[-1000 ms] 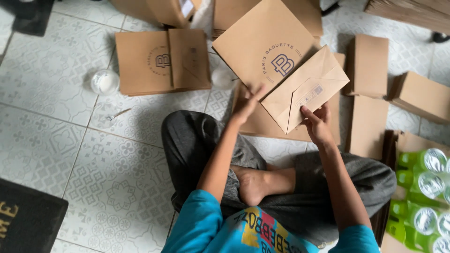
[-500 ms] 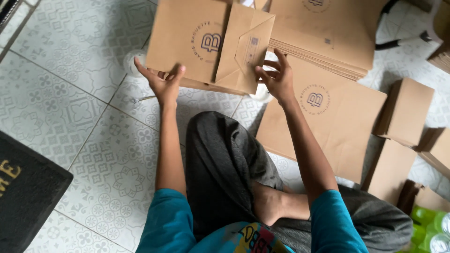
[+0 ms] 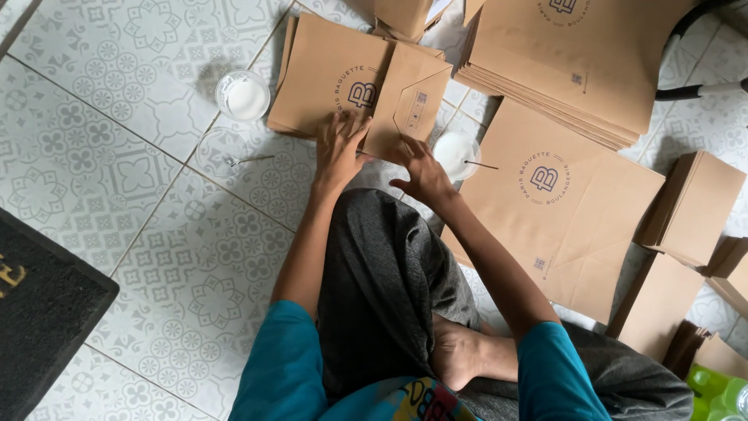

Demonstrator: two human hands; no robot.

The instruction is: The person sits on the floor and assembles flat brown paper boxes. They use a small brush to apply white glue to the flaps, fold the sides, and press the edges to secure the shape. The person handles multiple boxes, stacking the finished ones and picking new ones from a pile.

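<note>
A folded brown paper bag [image 3: 366, 90] with a round printed mark lies on top of a small stack on the tiled floor ahead of my knee. My left hand [image 3: 336, 148] presses flat on its near edge, fingers spread. My right hand [image 3: 421, 170] rests at the near corner of the bag's folded bottom flap [image 3: 411, 97], fingertips touching the paper. Neither hand lifts the bag. I sit cross-legged in grey trousers and a teal shirt.
A white round cup [image 3: 243, 97] stands left of the bag; a second white cup [image 3: 456, 150] with a thin stick sits by my right hand. A thick stack of flat bags [image 3: 576, 70] lies at the back right, one large bag [image 3: 561, 210] to the right, a dark mat [image 3: 39, 304] at the left.
The bag that both hands held up in the air has come down onto the stack on the floor. My hands now press on it.
</note>
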